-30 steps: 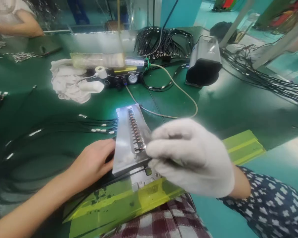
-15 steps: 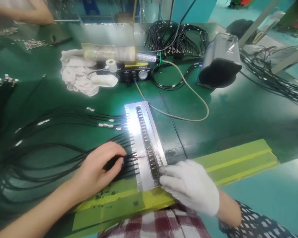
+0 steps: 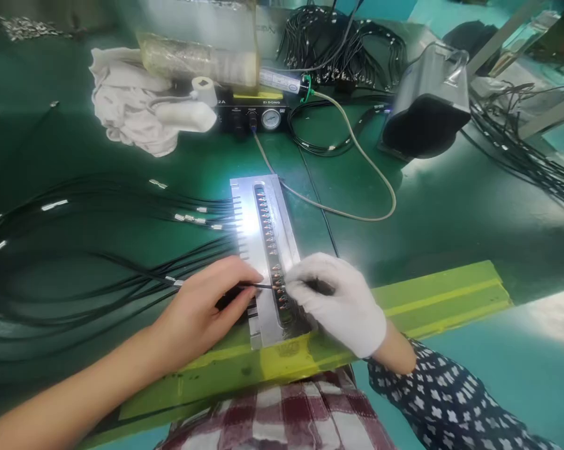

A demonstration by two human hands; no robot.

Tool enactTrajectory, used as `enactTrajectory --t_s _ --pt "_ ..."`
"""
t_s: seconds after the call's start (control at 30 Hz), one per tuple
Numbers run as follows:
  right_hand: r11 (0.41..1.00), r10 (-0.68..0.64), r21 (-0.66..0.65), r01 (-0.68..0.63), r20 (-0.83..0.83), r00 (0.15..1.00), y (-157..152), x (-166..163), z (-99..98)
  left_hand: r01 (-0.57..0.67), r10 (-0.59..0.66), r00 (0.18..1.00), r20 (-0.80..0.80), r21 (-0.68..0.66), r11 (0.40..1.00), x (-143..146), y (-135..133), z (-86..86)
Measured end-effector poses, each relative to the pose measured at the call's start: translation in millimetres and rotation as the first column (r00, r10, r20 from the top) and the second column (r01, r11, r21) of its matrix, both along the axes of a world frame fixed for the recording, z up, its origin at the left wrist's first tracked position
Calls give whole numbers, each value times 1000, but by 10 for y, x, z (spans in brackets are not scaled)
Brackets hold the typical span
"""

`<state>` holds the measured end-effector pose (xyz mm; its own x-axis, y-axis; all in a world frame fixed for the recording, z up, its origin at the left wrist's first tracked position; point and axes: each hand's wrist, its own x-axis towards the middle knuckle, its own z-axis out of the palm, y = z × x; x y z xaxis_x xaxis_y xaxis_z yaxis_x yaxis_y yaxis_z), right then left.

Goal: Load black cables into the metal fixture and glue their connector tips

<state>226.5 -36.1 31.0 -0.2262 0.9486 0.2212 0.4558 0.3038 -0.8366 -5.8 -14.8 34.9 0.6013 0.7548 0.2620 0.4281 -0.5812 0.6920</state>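
A long metal jig (image 3: pixel 263 206) lies on the green table, with a row of small copper-tipped connectors in its middle slot and thin black cables (image 3: pixel 99 262) fanning out to its left. My bare left hand (image 3: pixel 202 309) rests at the jig's left edge, fingers pinched on one black cable that runs across into the slot. My white-gloved right hand (image 3: pixel 338 300) sits at the jig's right side, fingertips closed on the connector end of that cable at the slot.
A yellow-green strip (image 3: pixel 441 294) runs under the jig's near end. Behind stand a black dispenser box with a gauge (image 3: pixel 254 115), a white rag (image 3: pixel 127 119), a grey hooded lamp (image 3: pixel 427 100) and a beige hose (image 3: pixel 357 162). Cable bundles (image 3: pixel 338 50) lie at the back.
The jig went from tilted up in my hands to lying flat. My right hand moved up from the jig's near end to the slot, and my left hand now pinches a cable.
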Motion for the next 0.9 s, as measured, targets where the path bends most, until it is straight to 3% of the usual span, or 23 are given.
enactTrajectory --t_s 0.17,0.4,0.9 --pt "985 -74 -159 61 -74 995 48 -69 46 4 -2 997 76 -34 999 21 12 13" --pt "872 -233 -479 101 -225 946 149 -152 101 8 -4 991 130 -25 1000 44 51 10" --pt "792 -262 -606 75 -227 938 179 -187 130 1 3 986 169 -24 1000 39 48 24"
